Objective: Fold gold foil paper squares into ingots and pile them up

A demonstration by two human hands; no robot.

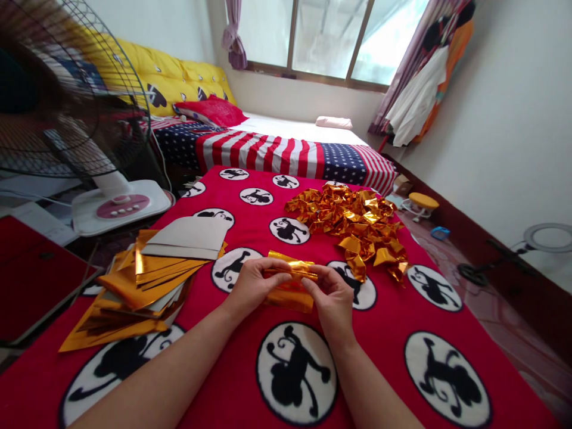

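A shiny gold foil paper sheet (290,298) is held between both my hands, low over the red cloth (241,369) with monkey prints. Its middle is rolled or folded into a narrow band. My left hand (259,280) pinches the left end of this band between thumb and fingers. At the right end, my right hand (330,292) grips it the same way. To the left lies a stack of flat gold foil sheets (129,298), with pale grey sheets (187,235) on top. Beyond my right hand spreads a heap of folded gold foil pieces (353,217).
A fan (120,205) stands at the left, its blades blurred. Behind the cloth is a bed with a stars-and-stripes cover (268,154) and a red pillow (212,111). A yellow-topped stool (423,201) and a ring light (547,237) are on the right.
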